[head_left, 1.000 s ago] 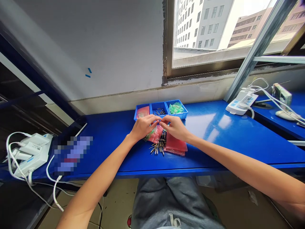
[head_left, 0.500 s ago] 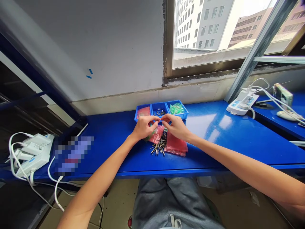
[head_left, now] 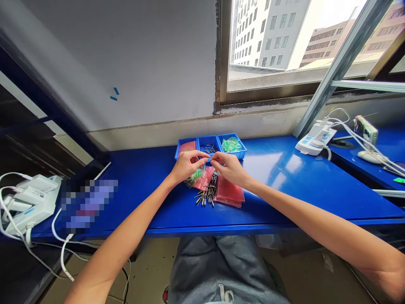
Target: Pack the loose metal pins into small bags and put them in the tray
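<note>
Over the desk, my left hand [head_left: 186, 167] and my right hand [head_left: 230, 168] meet fingertip to fingertip, both pinched around something too small to make out. Below them lies a pile of small metal pins with dark parts [head_left: 206, 194]. Red plastic bags [head_left: 229, 191] are stacked to the right of the pile, partly under my right hand. Another red bag [head_left: 204, 179] and a green bag [head_left: 193, 179] lie under my left hand. Behind my hands stands a blue three-part tray [head_left: 243, 155], with red bags [head_left: 187, 147], metal pins [head_left: 209, 148] and green bags [head_left: 231, 144] in its compartments.
A white power strip with plugs and cables [head_left: 34, 202] sits at the left, beside a blurred-out object [head_left: 91, 204]. Another power strip [head_left: 316, 137] and a phone-like object [head_left: 366, 131] are at the right. Behind the blue desk [head_left: 294, 198] is a wall with a window.
The whole view has shifted slightly, with the desk and tray now a little further left. My hands remain together, and more of the green bag shows below my left hand.
</note>
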The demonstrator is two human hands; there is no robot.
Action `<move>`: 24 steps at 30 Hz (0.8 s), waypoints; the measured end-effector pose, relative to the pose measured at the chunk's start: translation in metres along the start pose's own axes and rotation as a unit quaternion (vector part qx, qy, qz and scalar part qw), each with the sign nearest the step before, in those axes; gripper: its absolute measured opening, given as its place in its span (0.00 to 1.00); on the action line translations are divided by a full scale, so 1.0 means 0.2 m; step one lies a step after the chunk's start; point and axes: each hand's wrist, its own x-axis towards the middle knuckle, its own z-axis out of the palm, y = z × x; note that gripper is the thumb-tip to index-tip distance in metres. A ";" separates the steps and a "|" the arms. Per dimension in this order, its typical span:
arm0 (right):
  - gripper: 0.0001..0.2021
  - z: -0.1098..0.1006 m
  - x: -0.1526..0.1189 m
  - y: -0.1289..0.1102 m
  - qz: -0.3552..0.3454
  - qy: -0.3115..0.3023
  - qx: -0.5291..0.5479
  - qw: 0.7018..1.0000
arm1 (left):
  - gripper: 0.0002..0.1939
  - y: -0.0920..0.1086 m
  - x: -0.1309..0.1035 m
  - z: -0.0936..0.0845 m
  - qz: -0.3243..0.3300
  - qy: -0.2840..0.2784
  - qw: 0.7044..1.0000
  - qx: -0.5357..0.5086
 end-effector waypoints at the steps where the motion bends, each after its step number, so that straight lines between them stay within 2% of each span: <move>1: 0.07 0.00 0.00 0.00 -0.003 0.006 -0.003 1.000 | 0.11 0.00 0.00 0.00 0.025 0.009 0.999 0.030; 4: 0.07 0.00 -0.01 -0.02 -0.015 0.018 -0.027 0.999 | 0.08 -0.02 0.00 -0.01 0.101 0.022 0.989 0.105; 8: 0.06 0.00 -0.01 -0.03 -0.049 0.016 -0.056 0.997 | 0.07 -0.03 -0.01 0.01 0.130 0.021 0.983 0.128; 10: 0.07 0.01 -0.01 -0.02 -0.053 0.016 -0.063 0.997 | 0.06 -0.04 -0.01 0.02 0.114 0.016 0.987 0.113; 14: 0.09 0.02 -0.01 0.00 -0.049 0.020 -0.073 0.996 | 0.05 -0.02 -0.02 0.03 0.041 0.033 0.997 0.063; 17: 0.08 0.02 -0.01 0.01 -0.056 0.018 -0.078 0.995 | 0.11 0.00 -0.02 0.04 0.001 0.055 0.998 0.008; 19: 0.07 0.02 -0.01 0.01 -0.065 0.007 -0.075 0.995 | 0.15 0.00 -0.01 0.05 -0.012 0.053 0.998 -0.037; 21: 0.07 0.02 -0.01 0.01 -0.060 -0.007 -0.057 0.997 | 0.12 -0.01 -0.01 0.05 -0.015 0.044 0.997 -0.065; 24: 0.06 0.02 -0.01 0.00 -0.018 -0.008 -0.017 1.000 | 0.11 -0.03 0.00 0.05 -0.021 0.034 0.996 -0.077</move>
